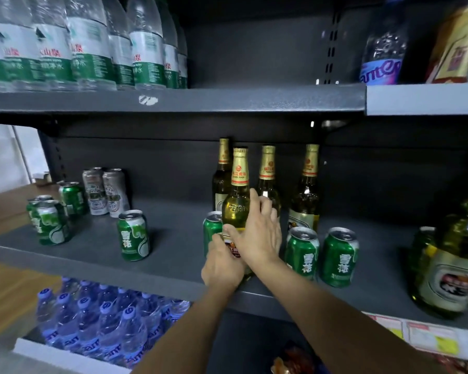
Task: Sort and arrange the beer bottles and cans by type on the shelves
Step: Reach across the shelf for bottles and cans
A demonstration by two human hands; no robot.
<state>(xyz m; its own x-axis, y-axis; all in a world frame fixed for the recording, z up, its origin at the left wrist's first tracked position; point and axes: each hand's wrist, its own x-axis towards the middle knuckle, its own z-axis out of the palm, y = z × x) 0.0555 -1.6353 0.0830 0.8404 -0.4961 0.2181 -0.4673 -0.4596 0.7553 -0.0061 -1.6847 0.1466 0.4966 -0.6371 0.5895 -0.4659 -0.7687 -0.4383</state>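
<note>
On the dark middle shelf a gold-capped beer bottle stands upright near the front edge. My left hand wraps its lower body from the left. My right hand presses on its right side. Three more gold-necked bottles stand behind it. A green can sits just left of the held bottle, and two green cans stand to its right. One green can stands alone further left. A group of green cans and two silver cans crowd the far left.
Large beer bottles stand at the right end of the shelf. Water bottles fill the upper shelf's left part. Blue-capped water bottles sit on the shelf below. A wooden surface lies at the left.
</note>
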